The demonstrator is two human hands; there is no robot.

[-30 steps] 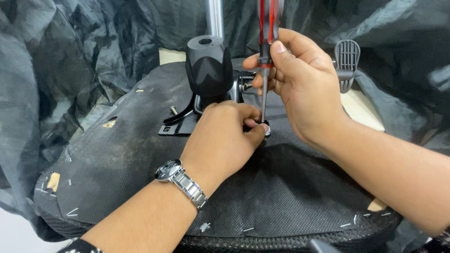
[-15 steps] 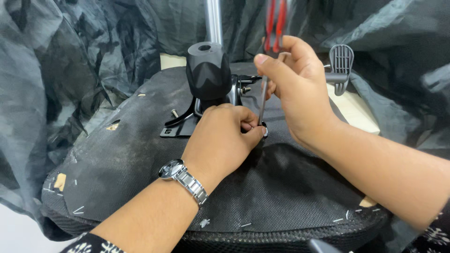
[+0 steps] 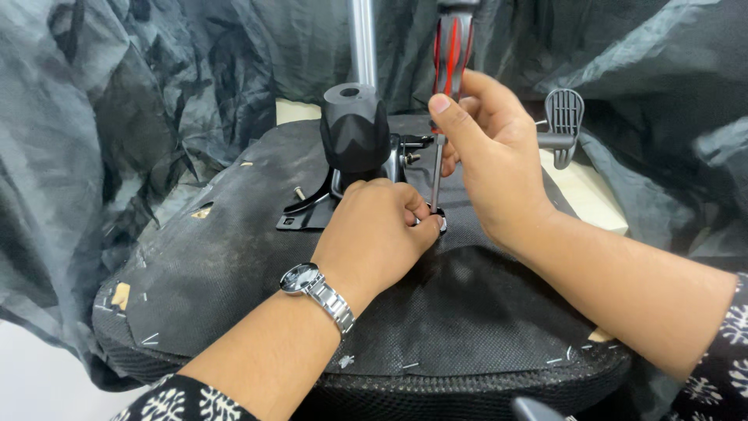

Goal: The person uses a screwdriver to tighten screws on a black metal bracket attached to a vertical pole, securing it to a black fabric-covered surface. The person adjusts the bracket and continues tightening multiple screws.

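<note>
An upturned office chair seat, covered in black fabric, lies before me. A black metal mechanism plate with a round black hub is fixed to its middle. My right hand grips a screwdriver with a red and black handle, held upright, its shaft pointing down to a screw at the plate's edge. My left hand, with a silver wristwatch, rests on the seat with its fingertips pinched around that screw at the screwdriver's tip.
A grey lever paddle sticks out from the mechanism to the right. A silver pole rises behind the hub. Crumpled dark plastic sheeting surrounds the seat. A loose bolt stands on the plate's left arm.
The view has shifted slightly. My right hand has moved a little around the screwdriver handle while the tip stays on the screw. My left hand keeps its pinch.
</note>
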